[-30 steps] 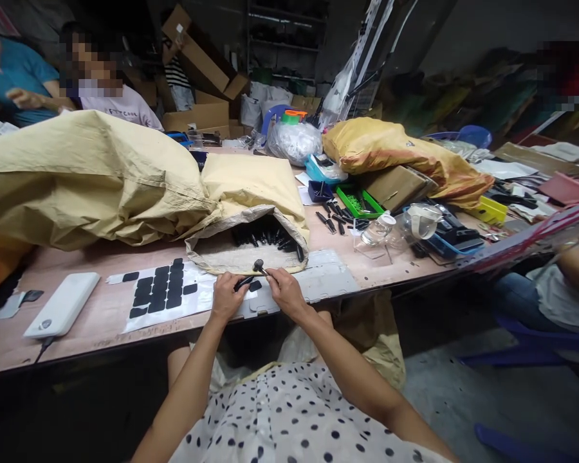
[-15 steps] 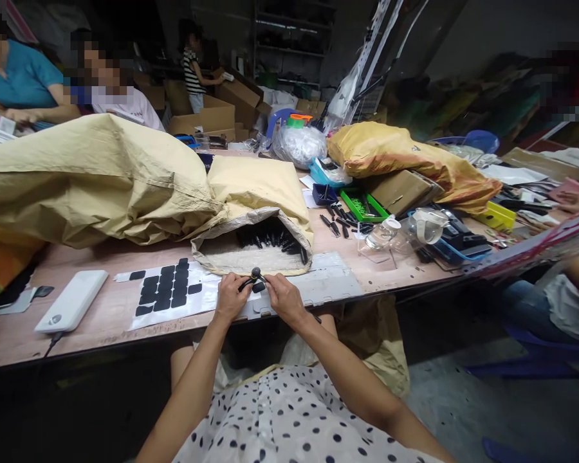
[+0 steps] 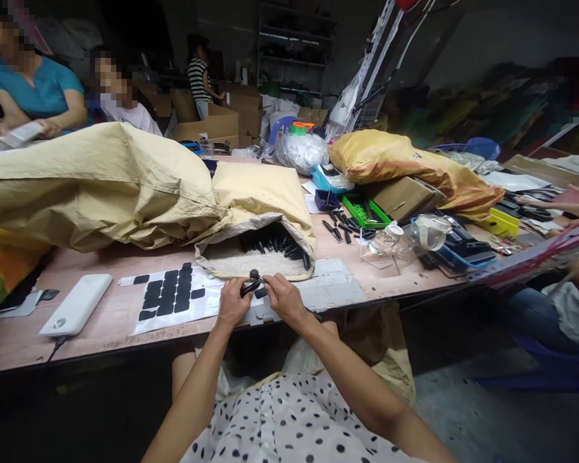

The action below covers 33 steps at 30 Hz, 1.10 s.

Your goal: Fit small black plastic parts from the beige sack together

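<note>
My left hand (image 3: 232, 301) is closed around a small black elongated piece (image 3: 249, 289), its exact kind unclear. A black round-ended part (image 3: 255, 274) rises from between my hands, and the fingertips of my right hand (image 3: 284, 297) are pinched together against it. Whether the two dark parts are joined is too small to tell. Beneath the hands lies a grey-white flat board (image 3: 328, 281) with a small black square on it. Just behind, an open beige sack (image 3: 265, 193) holds several black pieces. Left of my hands, black rounded squares (image 3: 168, 289) lie on white sheets.
A white power bank (image 3: 77, 304) with a cable lies at left. Large beige sack (image 3: 101, 186) borders the back. To the right stand a green tray (image 3: 367, 222), loose black pieces (image 3: 342, 225), a clear jar (image 3: 385, 239) and a yellow sack (image 3: 400, 154). Co-workers are beyond the table.
The black piece in my left hand has tilted, and my right fingertips have come in nearer to the round end. The whole view has shifted slightly. A co-worker at far left has straightened up.
</note>
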Available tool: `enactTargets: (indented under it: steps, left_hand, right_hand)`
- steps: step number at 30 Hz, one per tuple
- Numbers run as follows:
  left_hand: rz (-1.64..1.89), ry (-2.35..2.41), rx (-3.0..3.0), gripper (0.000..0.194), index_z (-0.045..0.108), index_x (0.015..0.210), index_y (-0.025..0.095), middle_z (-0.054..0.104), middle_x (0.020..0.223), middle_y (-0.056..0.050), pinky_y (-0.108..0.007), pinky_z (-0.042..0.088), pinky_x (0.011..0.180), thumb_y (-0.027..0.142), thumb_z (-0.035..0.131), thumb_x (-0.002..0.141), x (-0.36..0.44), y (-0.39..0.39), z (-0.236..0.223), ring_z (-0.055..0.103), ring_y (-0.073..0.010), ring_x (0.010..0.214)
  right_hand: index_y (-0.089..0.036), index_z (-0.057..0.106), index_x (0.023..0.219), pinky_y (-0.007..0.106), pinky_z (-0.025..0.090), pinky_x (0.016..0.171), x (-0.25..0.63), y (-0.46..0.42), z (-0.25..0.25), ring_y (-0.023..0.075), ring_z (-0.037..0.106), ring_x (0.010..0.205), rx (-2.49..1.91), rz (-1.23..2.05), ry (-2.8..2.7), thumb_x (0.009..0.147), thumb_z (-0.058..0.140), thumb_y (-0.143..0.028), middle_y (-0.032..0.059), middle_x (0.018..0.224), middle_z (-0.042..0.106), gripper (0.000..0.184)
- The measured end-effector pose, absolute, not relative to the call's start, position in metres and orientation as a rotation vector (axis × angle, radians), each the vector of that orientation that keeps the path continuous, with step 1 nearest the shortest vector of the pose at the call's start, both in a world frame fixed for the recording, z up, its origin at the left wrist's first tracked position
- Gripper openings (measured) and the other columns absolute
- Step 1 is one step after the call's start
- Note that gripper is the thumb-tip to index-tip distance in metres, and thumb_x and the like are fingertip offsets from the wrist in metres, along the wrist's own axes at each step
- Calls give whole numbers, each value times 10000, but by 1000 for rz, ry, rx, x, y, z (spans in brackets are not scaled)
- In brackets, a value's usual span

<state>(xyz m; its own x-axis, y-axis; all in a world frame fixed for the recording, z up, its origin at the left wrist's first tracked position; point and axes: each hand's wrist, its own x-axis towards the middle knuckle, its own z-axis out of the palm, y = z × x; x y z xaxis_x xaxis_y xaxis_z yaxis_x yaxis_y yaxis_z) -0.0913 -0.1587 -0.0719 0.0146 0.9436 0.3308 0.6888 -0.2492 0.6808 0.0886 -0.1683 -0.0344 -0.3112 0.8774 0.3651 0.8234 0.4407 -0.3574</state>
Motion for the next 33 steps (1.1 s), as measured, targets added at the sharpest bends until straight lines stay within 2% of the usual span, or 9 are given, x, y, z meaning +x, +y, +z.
enactTargets:
  steps: [3, 7, 14, 20, 23, 26, 28, 33]
  left_hand:
    - [1075, 1679, 2015, 224, 747, 899, 213, 697, 853, -44, -379, 512, 819, 112, 671, 714, -92, -158, -73, 628, -246, 866]
    - [1058, 1691, 2041, 187, 759, 875, 224, 691, 821, -37, -384, 513, 815, 137, 683, 728, -92, -158, -75, 617, -240, 829]
    - [1043, 1678, 2038, 159, 757, 889, 227, 693, 836, -41, -382, 511, 811, 170, 662, 776, -94, -157, -75, 619, -241, 842]
    - [1093, 1472, 1983, 188, 743, 972, 229, 728, 941, -63, -393, 532, 872, 298, 600, 872, -93, -183, -51, 653, -252, 919]
    - [880, 1176, 1934, 252, 738, 1058, 241, 754, 995, -56, -339, 538, 859, 337, 554, 914, -87, -220, -39, 683, -229, 932]
    - [526, 1051, 1893, 248, 744, 1048, 241, 767, 977, -46, -307, 528, 843, 308, 562, 894, -80, -253, -42, 697, -214, 894]
    - [313, 1177, 1855, 245, 744, 1036, 234, 772, 998, -50, -311, 517, 867, 255, 561, 875, -78, -264, -54, 705, -221, 926]
    - [-195, 1599, 1737, 290, 746, 1094, 207, 771, 1153, -119, -354, 508, 959, 188, 534, 898, -78, -260, -98, 699, -278, 1149]
  right_hand:
    - [-262, 676, 1228, 241, 464, 717, 97, -147, -32, 177, 635, 859, -1482, 34, -2228, 1021, 470, -224, 54, 983, 675, 295]
    - [-241, 712, 1134, 271, 420, 721, 110, -126, -38, 202, 596, 876, -1536, -103, -2319, 1002, 514, -202, 72, 943, 658, 241]
    - [-214, 696, 1165, 309, 399, 770, 118, -124, -56, 228, 547, 919, -1510, -183, -2340, 982, 527, -179, 85, 958, 642, 251]
    - [-224, 683, 1177, 314, 399, 788, 114, -122, -55, 234, 535, 933, -1529, -160, -2333, 964, 540, -177, 79, 972, 637, 261]
    - [-230, 680, 1173, 318, 399, 790, 113, -123, -55, 238, 531, 937, -1546, -158, -2329, 960, 541, -177, 80, 977, 634, 260]
    - [-223, 678, 1160, 319, 398, 784, 112, -123, -55, 240, 526, 936, -1556, -153, -2320, 957, 538, -173, 86, 980, 630, 252]
    - [-221, 677, 1152, 319, 397, 779, 112, -124, -55, 240, 521, 932, -1555, -147, -2315, 957, 533, -170, 88, 980, 626, 248]
    - [-230, 666, 1159, 323, 402, 791, 111, -124, -55, 240, 514, 939, -1555, -135, -2313, 960, 530, -179, 88, 1000, 623, 247]
